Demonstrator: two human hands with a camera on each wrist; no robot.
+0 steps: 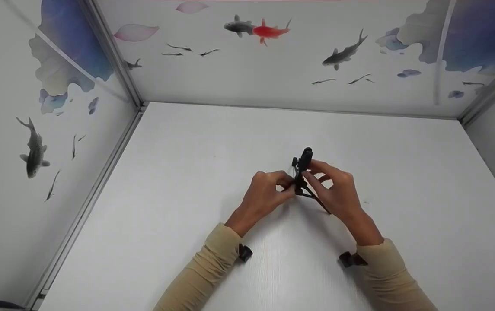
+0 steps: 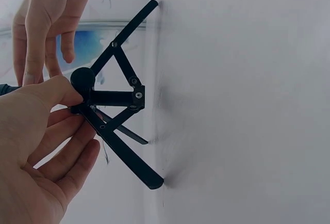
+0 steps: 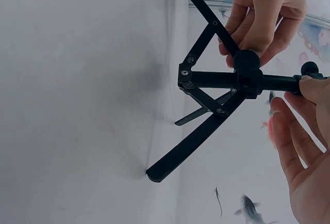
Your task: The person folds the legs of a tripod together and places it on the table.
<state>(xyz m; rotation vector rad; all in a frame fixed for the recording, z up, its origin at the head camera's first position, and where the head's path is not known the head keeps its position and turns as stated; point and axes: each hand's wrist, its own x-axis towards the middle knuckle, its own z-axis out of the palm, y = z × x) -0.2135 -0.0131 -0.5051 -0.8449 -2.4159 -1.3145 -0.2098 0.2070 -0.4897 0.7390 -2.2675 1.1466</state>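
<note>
A small black tripod [image 1: 305, 159] stands on the table with its legs spread, its column upright between my hands. My left hand [image 1: 265, 192] pinches it low, by the round knob [image 2: 82, 81] at the hub where the legs meet. Higher up, the thumb and fingers of my right hand [image 1: 341, 192] pinch the column, near a smaller knob [image 3: 309, 69] in the right wrist view. Thin braces join the legs to the foot of the centre tube [image 3: 214, 79]. In the head view, fingers partly cover the hub.
The white tabletop [image 1: 178, 172] spreads around both hands. Panels printed with fish and petals form the back wall [image 1: 282, 65] and left wall [image 1: 1, 181]. Metal edging [image 1: 96, 190] runs along the table's left side. A small black device [image 1: 245, 253] is on the left sleeve, another [image 1: 346, 259] on the right.
</note>
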